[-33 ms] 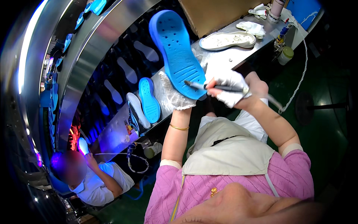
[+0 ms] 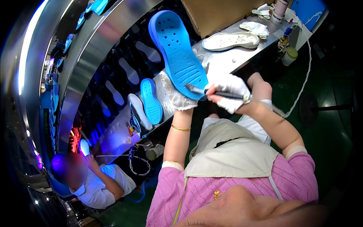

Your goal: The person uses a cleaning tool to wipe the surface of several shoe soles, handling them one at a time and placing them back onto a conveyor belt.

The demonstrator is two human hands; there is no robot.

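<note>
A large bright-blue shoe sole [image 2: 179, 56] with small holes and ridges is held up, tilted, its lower end toward me. My left hand [image 2: 177, 96], in a worn whitish glove, is closed around the sole's lower left side from beneath; most of its fingers are hidden. My right hand [image 2: 230, 90], in a white glove with bare fingertips, grips a dark-handled brush [image 2: 221, 93]. The bristles meet or hover just over the sole's lower end. Behind the right wrist, a tube [image 2: 279, 112] joins a white hose.
On the metal bench [image 2: 223, 62] lie a cream sole [image 2: 231, 41], white gloves [image 2: 254, 28], another blue sole [image 2: 152, 101] and a dark-sided grey sole [image 2: 140, 112]. Beyond runs a conveyor with pale soles [image 2: 147, 52]. A cardboard box [image 2: 215, 13] stands behind. At left, a co-worker [image 2: 102, 181] holds a glowing sole.
The brush and my right hand have shifted slightly left and downward across the sole's lower end. The sole has tipped very slightly in my left hand.
</note>
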